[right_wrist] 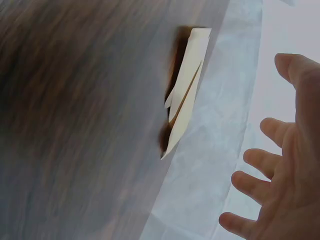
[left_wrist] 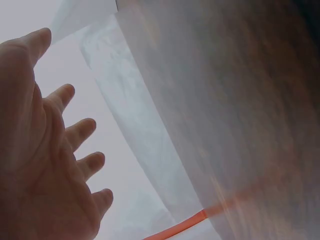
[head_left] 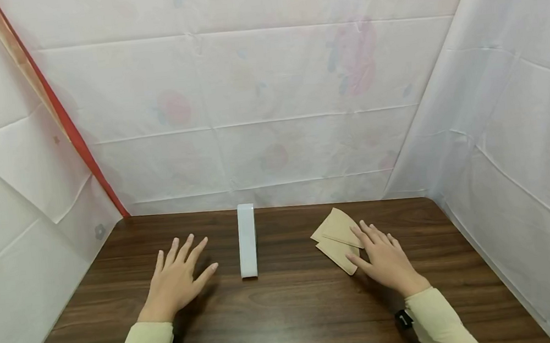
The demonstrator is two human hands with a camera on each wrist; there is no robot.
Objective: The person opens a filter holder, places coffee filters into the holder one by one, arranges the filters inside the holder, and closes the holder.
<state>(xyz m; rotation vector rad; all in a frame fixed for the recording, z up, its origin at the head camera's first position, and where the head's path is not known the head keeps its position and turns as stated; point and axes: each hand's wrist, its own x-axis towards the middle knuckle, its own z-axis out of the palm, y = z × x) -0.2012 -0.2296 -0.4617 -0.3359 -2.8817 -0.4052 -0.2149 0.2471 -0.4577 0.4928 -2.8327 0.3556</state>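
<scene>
My left hand (head_left: 176,280) is spread above the left side of the table, its fingers apart and nothing held. To its right lies a long, narrow, pale box-like object (head_left: 247,240); its kind is not clear. Over on the right, my right hand (head_left: 385,257) hovers with spread fingers, partly covering flat tan paper pieces (head_left: 337,229) from the head camera. The right wrist view shows a gap between those overlapping papers (right_wrist: 187,95) and the right hand (right_wrist: 280,165). In the left wrist view, the left hand (left_wrist: 55,145) has only air around its fingers.
The dark wood-grain table (head_left: 279,314) ends at a white patterned cloth (head_left: 249,113) hung behind it. More cloth hangs along both sides. A red strip (head_left: 72,130) runs down the back left corner to the table. A small black device (head_left: 403,320) sits at the right cuff.
</scene>
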